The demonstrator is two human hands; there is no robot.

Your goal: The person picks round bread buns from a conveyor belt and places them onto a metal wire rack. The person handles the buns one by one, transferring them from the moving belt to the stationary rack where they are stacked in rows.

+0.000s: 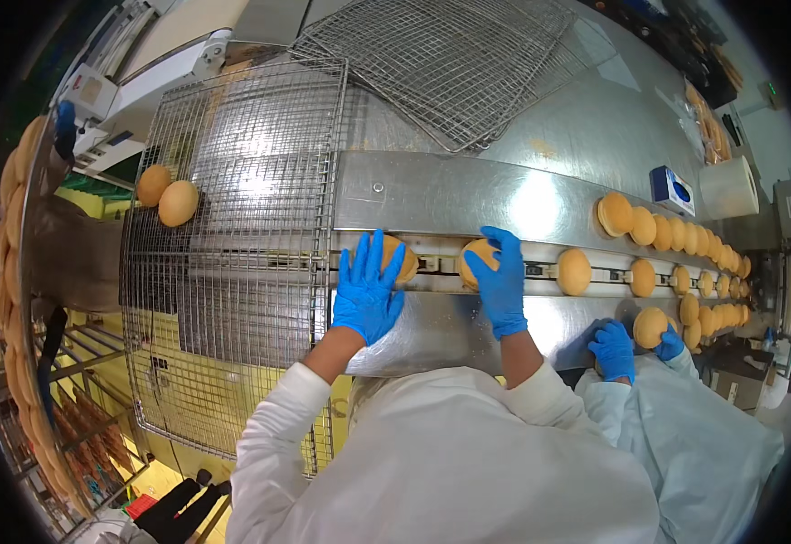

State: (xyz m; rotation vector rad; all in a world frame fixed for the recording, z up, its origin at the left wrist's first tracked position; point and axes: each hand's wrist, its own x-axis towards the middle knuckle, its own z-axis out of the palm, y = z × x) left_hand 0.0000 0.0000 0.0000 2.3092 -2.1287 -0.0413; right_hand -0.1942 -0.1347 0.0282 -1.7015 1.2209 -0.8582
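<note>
My left hand, in a blue glove, lies flat with its fingers stretched and spread. Its right side overlaps a round golden bun on the conveyor track. Farther right along the same track, my right hand, also gloved in blue, curls its thumb and fingers round another bun. The palm side and part of that bun are hidden. A single bun sits on the track to the right of my right hand.
A wire rack holding two buns stands at the left. More wire racks lie at the back. Rows of buns line the track at the right, where a co-worker's gloved hands hold a bun. A blue glove box stands behind.
</note>
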